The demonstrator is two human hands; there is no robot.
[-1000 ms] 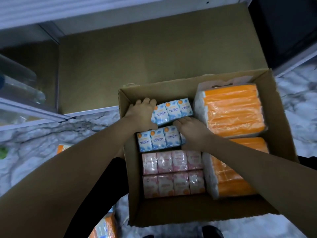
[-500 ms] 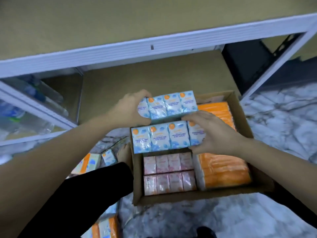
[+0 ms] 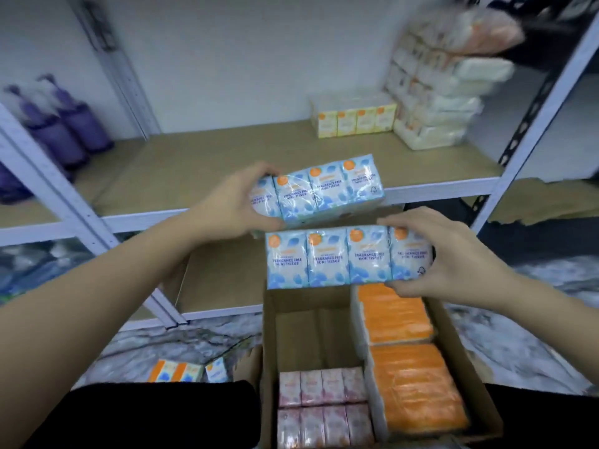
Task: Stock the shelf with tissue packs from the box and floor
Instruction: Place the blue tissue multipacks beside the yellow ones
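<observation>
My left hand point(image 3: 231, 202) grips the left end of a blue mini tissue pack point(image 3: 324, 189), held up at the level of the shelf's front rail. My right hand point(image 3: 453, 254) grips the right end of a second blue mini tissue pack point(image 3: 337, 257), held above the open cardboard box point(image 3: 269, 345). Inside the box lie pink tissue packs point(image 3: 321, 406) at the near left and orange tissue packs point(image 3: 408, 361) along the right. The tan shelf board point(image 3: 227, 157) holds a yellow tissue pack point(image 3: 353, 118) and a stack of white packs point(image 3: 434, 102) at the back right.
Purple bottles point(image 3: 64, 121) stand on the neighbouring shelf at the left. Loose blue and orange packs point(image 3: 184, 371) lie on the marble floor left of the box. White metal uprights point(image 3: 544, 108) frame the shelf bay. A lower shelf board point(image 3: 220, 277) sits behind the box.
Both hands have lifted the two blue packs out of the box and up toward the shelf. The view has tilted upward, showing the stocked shelf.
</observation>
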